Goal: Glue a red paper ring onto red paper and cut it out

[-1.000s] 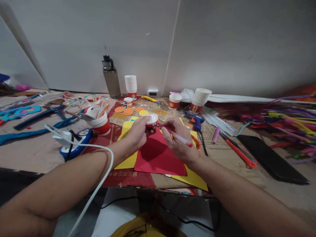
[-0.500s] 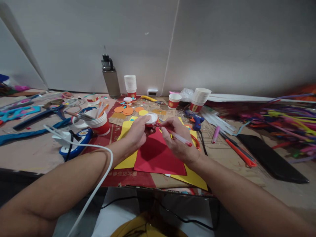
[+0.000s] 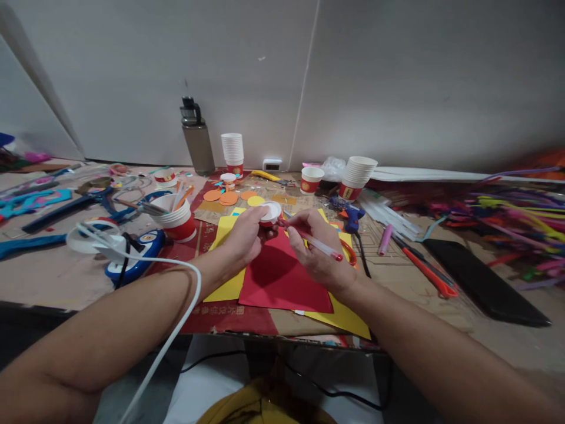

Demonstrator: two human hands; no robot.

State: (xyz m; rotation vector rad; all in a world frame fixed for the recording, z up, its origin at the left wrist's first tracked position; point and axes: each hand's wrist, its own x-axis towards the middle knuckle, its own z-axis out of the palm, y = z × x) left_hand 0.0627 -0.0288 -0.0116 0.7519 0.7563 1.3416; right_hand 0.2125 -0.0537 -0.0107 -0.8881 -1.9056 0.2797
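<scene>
Between its thumb and fingers, my left hand (image 3: 246, 235) grips the cut-off bottom of a paper cup (image 3: 271, 212), a white disc with a red side. My right hand (image 3: 320, 253) is closed around a red pen (image 3: 323, 246) with a clear barrel. The pen's tip is at the right side of the cup bottom; whether it touches is too small to tell. Below both hands lies a red paper sheet (image 3: 285, 282) on top of yellow paper (image 3: 348, 315). An orange handle loop (image 3: 351, 253) shows partly behind my right hand.
On the left stand a cup of tools (image 3: 176, 227), a blue device (image 3: 136, 259) with a white cable, and a cup ring (image 3: 78, 241). Paper cup stacks (image 3: 232, 150), a bottle (image 3: 198, 144) and orange discs (image 3: 228, 198) are behind. A glue gun (image 3: 352, 219), cutter (image 3: 430, 274) and black phone (image 3: 485, 282) lie right.
The white and red cup ring has moved left, from beside the tool cup to beside the white plug. Both hands keep their hold and have hardly moved.
</scene>
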